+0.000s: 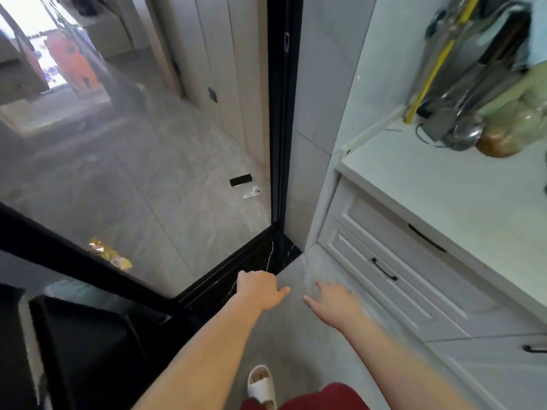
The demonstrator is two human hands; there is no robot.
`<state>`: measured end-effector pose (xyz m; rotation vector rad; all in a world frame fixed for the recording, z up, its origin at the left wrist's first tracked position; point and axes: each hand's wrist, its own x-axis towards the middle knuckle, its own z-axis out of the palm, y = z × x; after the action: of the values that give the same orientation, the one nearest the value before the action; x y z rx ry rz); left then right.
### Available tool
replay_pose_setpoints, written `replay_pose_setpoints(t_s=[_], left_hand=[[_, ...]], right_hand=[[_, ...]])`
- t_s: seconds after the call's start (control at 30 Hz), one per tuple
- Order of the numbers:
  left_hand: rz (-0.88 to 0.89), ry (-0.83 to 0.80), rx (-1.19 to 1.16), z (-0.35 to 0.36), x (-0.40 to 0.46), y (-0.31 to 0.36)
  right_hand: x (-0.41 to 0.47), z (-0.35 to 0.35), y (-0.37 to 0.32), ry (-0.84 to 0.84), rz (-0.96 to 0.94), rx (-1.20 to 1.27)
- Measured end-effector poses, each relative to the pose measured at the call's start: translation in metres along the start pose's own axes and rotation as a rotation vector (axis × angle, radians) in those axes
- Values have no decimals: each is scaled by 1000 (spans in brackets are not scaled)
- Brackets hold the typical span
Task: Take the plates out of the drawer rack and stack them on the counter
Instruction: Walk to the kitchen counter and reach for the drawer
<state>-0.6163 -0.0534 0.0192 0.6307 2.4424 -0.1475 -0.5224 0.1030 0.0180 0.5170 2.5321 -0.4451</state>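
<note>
No plates or rack show; the white drawers are closed. The lower drawer (393, 288) with a black bar handle (384, 269) sits under a top drawer (393, 229), below the white counter (461, 196) on the right. My left hand (260, 290) hangs low over the floor near the black door threshold, fingers loosely curled, holding nothing. My right hand (337, 303) is blurred, fingers spread and empty, a little left of the lower drawer front and not touching it.
A glass door with a black frame (281, 113) stands to the left. Hanging utensils (461, 125) and a jar (500, 143) crowd the counter's far end. Another cabinet handle (534, 349) is at the right edge. My slippered foot (262, 386) is on the tiled floor.
</note>
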Motion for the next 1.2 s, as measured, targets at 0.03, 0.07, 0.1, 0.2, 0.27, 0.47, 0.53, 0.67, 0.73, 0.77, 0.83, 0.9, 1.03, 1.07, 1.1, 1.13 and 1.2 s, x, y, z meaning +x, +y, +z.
replay_pose_setpoints(t_s=[0.03,0.07,0.1,0.2,0.27,0.47,0.53,0.67,0.73,0.77,0.83,0.9,1.03,1.07,1.1,1.13,1.2], left_hand=[[26,3,9,-4,4,4],[52,5,19,-7,9,8],[77,7,29,-10,14,13],[136,12,65,-18,28,29],[165,19,97,-23,37,40],[218,-11,159,-35,63,77],[237,-5,174,-42,73,93],[276,-13,225,-52,90,127],[301,-18,248,-56,97,145],[315,-20,260,-57,99,154],[346,-18,287,-60,104,168],[378,-14,312,-62,109,181],[439,-15,342,-75,123,199],[459,-14,353,-78,126,202],[482,-12,365,-81,131,204],[506,-11,381,-84,136,206],[541,-4,403,-90,145,208]], right_hand=[[0,-2,2,8,20,14],[0,-4,5,16,40,28],[0,-6,9,19,61,40],[4,-14,25,11,126,69],[7,-17,37,1,154,74],[18,-25,77,-18,216,105],[24,-30,93,-22,234,124],[33,-42,121,-31,255,151],[35,-47,134,-19,265,165],[35,-49,140,-15,272,168],[34,-52,150,-6,292,176],[34,-54,158,-6,320,185],[39,-59,168,-2,383,241],[41,-60,170,4,400,259],[42,-61,172,9,417,275],[44,-61,172,10,436,292],[48,-61,172,14,479,323]])
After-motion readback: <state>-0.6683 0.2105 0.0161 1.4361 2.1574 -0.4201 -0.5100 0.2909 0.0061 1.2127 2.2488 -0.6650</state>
